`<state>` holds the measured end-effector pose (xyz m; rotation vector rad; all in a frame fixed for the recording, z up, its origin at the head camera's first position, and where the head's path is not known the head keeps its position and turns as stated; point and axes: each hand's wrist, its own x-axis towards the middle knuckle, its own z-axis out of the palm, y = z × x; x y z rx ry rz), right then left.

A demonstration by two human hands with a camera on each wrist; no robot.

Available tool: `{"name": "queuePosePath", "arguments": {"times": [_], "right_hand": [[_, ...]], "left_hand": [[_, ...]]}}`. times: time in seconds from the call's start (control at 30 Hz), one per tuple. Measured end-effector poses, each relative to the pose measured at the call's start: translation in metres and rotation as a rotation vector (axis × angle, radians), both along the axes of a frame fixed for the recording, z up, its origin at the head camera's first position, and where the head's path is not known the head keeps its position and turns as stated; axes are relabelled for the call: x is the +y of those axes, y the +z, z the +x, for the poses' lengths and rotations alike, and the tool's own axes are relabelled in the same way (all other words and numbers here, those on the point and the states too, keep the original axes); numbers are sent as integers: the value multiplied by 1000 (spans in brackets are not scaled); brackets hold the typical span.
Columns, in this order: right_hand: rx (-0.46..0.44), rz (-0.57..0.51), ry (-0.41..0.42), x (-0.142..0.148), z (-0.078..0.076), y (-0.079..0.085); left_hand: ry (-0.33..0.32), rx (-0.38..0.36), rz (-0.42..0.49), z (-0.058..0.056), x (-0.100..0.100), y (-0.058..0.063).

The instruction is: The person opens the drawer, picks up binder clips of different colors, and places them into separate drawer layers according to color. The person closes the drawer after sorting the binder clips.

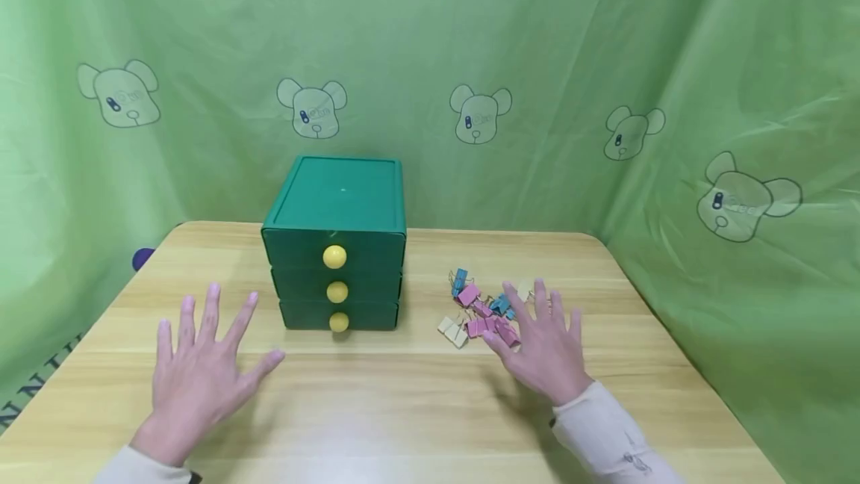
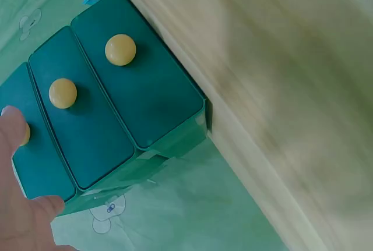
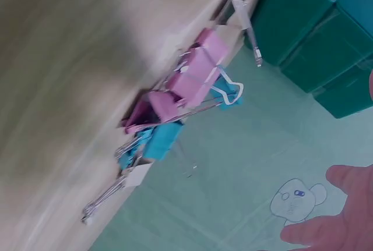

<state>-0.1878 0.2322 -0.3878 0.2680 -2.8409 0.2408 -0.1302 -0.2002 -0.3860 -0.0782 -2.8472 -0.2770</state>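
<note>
A dark green three-drawer box (image 1: 336,196) with round yellow knobs stands toward the back of the table, its drawers closed. To its right lies a loose heap of pink, blue and cream binder clips (image 1: 482,326). My left hand (image 1: 198,379) hovers in front and to the left of the box, fingers spread and holding nothing. Over the near right side of the heap is my right hand (image 1: 547,353), also spread, hiding some clips in the head view. In the right wrist view, its fingers (image 3: 344,204) appear apart from the clips.
The wooden table (image 1: 376,409) has rounded back corners. Green curtains (image 1: 403,43) printed with mouse-like heads hang behind it and along both sides. A small purple object (image 1: 142,258) shows beyond the table's left edge.
</note>
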Motion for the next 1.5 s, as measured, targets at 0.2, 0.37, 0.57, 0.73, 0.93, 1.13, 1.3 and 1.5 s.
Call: {"name": "queuePosePath", "arguments": {"times": [0.2,0.37,0.57,0.73,0.93,1.13,1.3,1.5], "right_hand": [[20,-62,74,-11,-6,5],[4,-201,185,-23,-12,11],[-81,-469,284,-46,-17,21],[-125,-612,408,-69,-20,27],[-219,-698,570,-104,-28,35],[-289,-762,706,-140,-41,37],[-324,-799,782,-164,-48,39],[-357,-830,793,-184,-51,44]], "left_hand": [[-1,13,31,-7,-1,7],[-4,-23,82,-18,-4,18],[-15,-139,213,-34,-11,38],[-76,-172,380,-54,-18,55],[-156,-282,634,-83,-23,75],[-293,-401,897,-114,-24,87],[-336,-492,998,-131,-25,90],[-370,-546,1069,-140,-29,91]]}}
